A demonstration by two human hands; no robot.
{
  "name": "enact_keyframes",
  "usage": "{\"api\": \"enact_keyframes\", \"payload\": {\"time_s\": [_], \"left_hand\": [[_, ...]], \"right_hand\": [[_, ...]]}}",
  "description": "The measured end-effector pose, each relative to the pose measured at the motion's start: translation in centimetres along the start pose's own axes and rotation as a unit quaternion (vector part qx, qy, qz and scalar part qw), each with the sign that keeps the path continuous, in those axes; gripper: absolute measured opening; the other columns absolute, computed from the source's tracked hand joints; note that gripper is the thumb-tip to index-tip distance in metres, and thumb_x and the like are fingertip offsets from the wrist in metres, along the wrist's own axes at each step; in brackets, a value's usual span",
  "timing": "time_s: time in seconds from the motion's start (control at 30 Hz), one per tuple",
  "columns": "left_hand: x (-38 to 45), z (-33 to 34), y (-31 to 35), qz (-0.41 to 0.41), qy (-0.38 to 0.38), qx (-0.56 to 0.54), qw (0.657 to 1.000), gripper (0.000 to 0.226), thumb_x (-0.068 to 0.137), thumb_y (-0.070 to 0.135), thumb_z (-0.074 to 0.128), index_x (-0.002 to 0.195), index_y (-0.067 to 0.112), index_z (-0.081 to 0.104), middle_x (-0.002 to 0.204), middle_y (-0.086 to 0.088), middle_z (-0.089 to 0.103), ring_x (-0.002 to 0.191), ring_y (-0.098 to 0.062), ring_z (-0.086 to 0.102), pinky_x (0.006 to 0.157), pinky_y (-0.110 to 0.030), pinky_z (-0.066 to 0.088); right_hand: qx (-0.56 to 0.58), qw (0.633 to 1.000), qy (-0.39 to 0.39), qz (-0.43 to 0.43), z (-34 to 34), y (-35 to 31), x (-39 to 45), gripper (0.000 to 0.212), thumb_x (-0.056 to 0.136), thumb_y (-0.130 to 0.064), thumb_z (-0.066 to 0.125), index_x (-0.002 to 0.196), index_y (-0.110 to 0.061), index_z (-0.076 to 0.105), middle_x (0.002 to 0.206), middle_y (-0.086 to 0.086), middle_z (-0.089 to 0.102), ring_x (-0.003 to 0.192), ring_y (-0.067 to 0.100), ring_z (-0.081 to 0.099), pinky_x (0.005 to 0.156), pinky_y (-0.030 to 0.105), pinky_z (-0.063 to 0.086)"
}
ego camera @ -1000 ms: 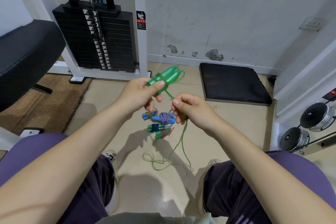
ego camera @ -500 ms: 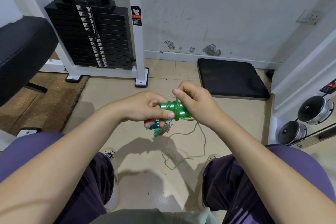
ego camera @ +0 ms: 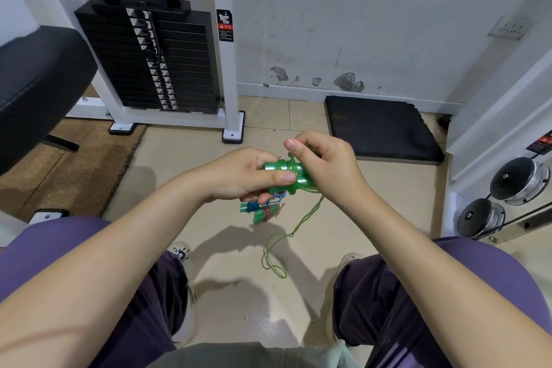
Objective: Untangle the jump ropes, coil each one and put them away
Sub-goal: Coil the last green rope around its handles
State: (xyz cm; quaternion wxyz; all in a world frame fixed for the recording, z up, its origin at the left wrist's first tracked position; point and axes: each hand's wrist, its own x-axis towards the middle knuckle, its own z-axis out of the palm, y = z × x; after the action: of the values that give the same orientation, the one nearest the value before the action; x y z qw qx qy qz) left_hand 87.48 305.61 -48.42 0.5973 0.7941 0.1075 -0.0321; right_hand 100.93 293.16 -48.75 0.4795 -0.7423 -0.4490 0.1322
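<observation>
My left hand grips the two green jump-rope handles held side by side, thumb on top. My right hand is curled round the far end of the same handles, where the thin green rope leaves them and hangs in loops down to the floor. Below my left hand dangle smaller coiled ropes with blue and teal handles, wound with cord; the lower fingers of my left hand seem to hold them.
A weight stack machine with a white frame stands ahead on the left, with a black padded seat beside it. A black floor mat lies by the wall. Dumbbell ends sit on a rack at the right. My knees frame the beige floor.
The green handles have come down and turned level between both hands. My right hand moved up from the small coiled ropes onto the handles, and the hanging green rope has grown shorter.
</observation>
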Motion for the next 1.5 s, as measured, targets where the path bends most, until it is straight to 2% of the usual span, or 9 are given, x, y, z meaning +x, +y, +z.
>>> {"api": "enact_keyframes", "payload": {"time_s": [0.17, 0.33, 0.6, 0.77, 0.93, 1.03, 1.2, 1.37, 1.5], "left_hand": [[0.2, -0.1, -0.6, 0.010, 0.006, 0.003, 1.000, 0.037, 0.076, 0.056, 0.065, 0.070, 0.020, 0.058, 0.061, -0.008, 0.062, 0.046, -0.019, 0.044, 0.048, -0.023, 0.037], [0.3, -0.2, -0.8, 0.019, 0.012, -0.021, 1.000, 0.032, 0.082, 0.047, 0.068, 0.077, 0.016, 0.060, 0.066, -0.011, 0.063, 0.046, -0.016, 0.046, 0.048, -0.022, 0.038], [0.6, -0.7, -0.5, 0.054, 0.116, -0.125, 0.984, 0.022, 0.090, 0.037, 0.055, 0.084, 0.017, 0.062, 0.065, -0.007, 0.061, 0.042, -0.013, 0.044, 0.042, -0.019, 0.032], [1.1, -1.2, -0.8, 0.040, 0.276, -0.125, 0.952, 0.020, 0.097, 0.032, 0.059, 0.090, 0.013, 0.060, 0.063, -0.003, 0.063, 0.041, -0.012, 0.044, 0.041, -0.020, 0.032], [1.1, -1.2, -0.9, 0.011, 0.334, -0.088, 0.939, 0.025, 0.095, 0.033, 0.062, 0.094, 0.008, 0.065, 0.067, -0.008, 0.064, 0.042, -0.016, 0.044, 0.040, -0.016, 0.034], [1.0, -1.3, -1.1, -0.030, 0.297, -0.039, 0.953, 0.024, 0.093, 0.035, 0.065, 0.084, 0.013, 0.064, 0.063, -0.008, 0.064, 0.041, -0.016, 0.044, 0.040, -0.018, 0.033], [0.1, -1.0, -0.1, -0.069, 0.076, 0.063, 0.993, 0.028, 0.092, 0.033, 0.067, 0.069, 0.020, 0.059, 0.062, -0.008, 0.060, 0.045, -0.013, 0.042, 0.044, -0.019, 0.031], [-0.2, -1.2, 0.1, -0.042, -0.005, 0.047, 0.998, 0.024, 0.086, 0.039, 0.068, 0.066, 0.027, 0.062, 0.066, -0.009, 0.063, 0.052, -0.019, 0.044, 0.050, -0.025, 0.033], [-0.2, -0.9, 0.0, -0.035, -0.019, 0.039, 0.998, 0.018, 0.091, 0.028, 0.067, 0.080, 0.014, 0.064, 0.067, -0.009, 0.065, 0.050, -0.016, 0.047, 0.048, -0.022, 0.038]], "right_hand": [[0.091, 0.994, -0.047, 0.039, -0.6, 0.0, 0.3, 0.004, 0.087, -0.014, 0.071, 0.088, -0.011, 0.069, 0.075, 0.001, 0.065, 0.068, 0.008, 0.054, 0.064, 0.023, 0.044], [0.129, 0.986, -0.063, 0.083, -1.0, 0.1, 0.3, 0.019, 0.088, -0.021, 0.070, 0.081, -0.007, 0.060, 0.071, 0.003, 0.052, 0.062, 0.007, 0.045, 0.056, 0.019, 0.036], [0.357, 0.898, -0.198, 0.166, -1.6, 0.3, 0.2, 0.061, 0.080, -0.054, 0.062, 0.118, -0.006, 0.056, 0.093, 0.011, 0.064, 0.064, 0.022, 0.055, 0.056, 0.026, 0.043], [0.232, 0.943, -0.182, 0.157, -0.7, 0.3, -0.2, 0.026, 0.090, -0.015, 0.067, 0.109, -0.011, 0.049, 0.072, 0.006, 0.064, 0.050, 0.016, 0.048, 0.050, 0.023, 0.038], [0.097, 0.970, -0.193, 0.107, -0.4, 0.1, -0.4, 0.005, 0.095, -0.015, 0.061, 0.091, -0.015, 0.058, 0.064, 0.010, 0.056, 0.041, 0.010, 0.045, 0.042, 0.017, 0.036], [0.023, 0.986, -0.165, 0.016, -0.4, -0.1, -0.5, 0.013, 0.091, -0.021, 0.067, 0.083, -0.014, 0.059, 0.063, 0.004, 0.051, 0.052, 0.009, 0.046, 0.052, 0.024, 0.039], [-0.057, 0.992, -0.070, -0.094, -1.7, -0.2, 0.2, 0.016, 0.084, -0.025, 0.073, 0.073, -0.022, 0.062, 0.071, -0.005, 0.058, 0.066, 0.009, 0.050, 0.061, 0.023, 0.039], [-0.018, 0.996, -0.081, -0.042, -1.3, 0.1, 0.2, 0.016, 0.083, -0.023, 0.075, 0.075, -0.012, 0.066, 0.075, 0.007, 0.063, 0.064, 0.005, 0.050, 0.060, 0.017, 0.039], [0.059, 0.993, -0.104, 0.008, -1.2, 0.5, 0.3, 0.025, 0.079, -0.017, 0.079, 0.080, -0.018, 0.055, 0.072, 0.000, 0.053, 0.061, 0.004, 0.043, 0.057, 0.017, 0.038]]}}
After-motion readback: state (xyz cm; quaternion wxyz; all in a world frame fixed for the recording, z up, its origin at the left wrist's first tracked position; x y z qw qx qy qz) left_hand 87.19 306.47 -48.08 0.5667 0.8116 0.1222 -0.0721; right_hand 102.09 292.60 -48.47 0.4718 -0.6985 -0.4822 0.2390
